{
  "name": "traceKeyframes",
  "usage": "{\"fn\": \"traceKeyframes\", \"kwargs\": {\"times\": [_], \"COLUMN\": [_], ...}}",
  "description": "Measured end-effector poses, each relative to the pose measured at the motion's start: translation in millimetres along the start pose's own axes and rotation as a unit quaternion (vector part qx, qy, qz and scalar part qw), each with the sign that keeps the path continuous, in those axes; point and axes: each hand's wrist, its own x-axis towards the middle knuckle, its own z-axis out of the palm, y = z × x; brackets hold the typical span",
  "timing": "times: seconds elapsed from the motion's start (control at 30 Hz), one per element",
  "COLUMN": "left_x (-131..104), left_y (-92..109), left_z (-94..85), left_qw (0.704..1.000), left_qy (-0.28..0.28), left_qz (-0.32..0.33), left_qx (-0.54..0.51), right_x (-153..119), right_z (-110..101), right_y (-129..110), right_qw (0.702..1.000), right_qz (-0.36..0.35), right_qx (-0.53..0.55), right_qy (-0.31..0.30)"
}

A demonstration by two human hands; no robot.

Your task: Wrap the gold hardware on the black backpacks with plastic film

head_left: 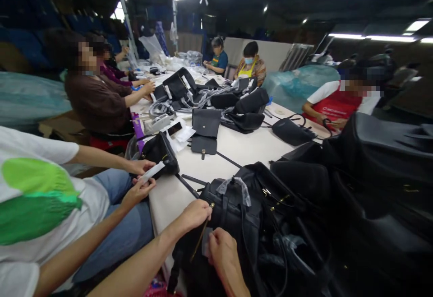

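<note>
A black backpack (219, 197) lies in front of me at the table's near edge, with clear plastic wrap (235, 188) around its top handle. The fingers of my left hand (194, 215) are closed at the upper end of its gold zipper (199, 240), by a small gold metal fitting. Just below, my right hand (223, 247) is closed on a small pale translucent slip (205, 242) against the bag's black surface. Whether the slip is paper or plastic I cannot tell.
Black bags (382, 188) are piled high at my right. Close on my left, a co-worker's hands (144, 179) hold a white strip beside a black bag (162, 152). More bags (237, 103) and wrapped straps lie along the white table (233, 143); other people sit around it.
</note>
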Motion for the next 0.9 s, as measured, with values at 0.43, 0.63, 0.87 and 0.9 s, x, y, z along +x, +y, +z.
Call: {"fn": "traceKeyframes", "kwargs": {"times": [0.43,0.63,0.87,0.9], "left_x": [-12,-14,-20,-22], "left_y": [-9,-10,-10,-9], "left_z": [9.1,15.1,4.1,3.8], "left_qw": [0.995,0.997,0.992,0.987], "left_qy": [0.001,0.019,-0.012,-0.045], "left_qz": [0.007,-0.019,-0.079,-0.081], "left_qx": [0.101,0.069,-0.096,-0.134], "right_x": [27,31,19,14], "right_z": [11,11,8,5], "right_y": [-12,-11,-13,-14], "right_qw": [0.968,0.953,0.959,0.962], "right_qz": [0.098,0.122,0.075,0.064], "right_qx": [0.231,0.277,0.273,0.263], "right_qy": [-0.022,0.002,0.024,0.024]}}
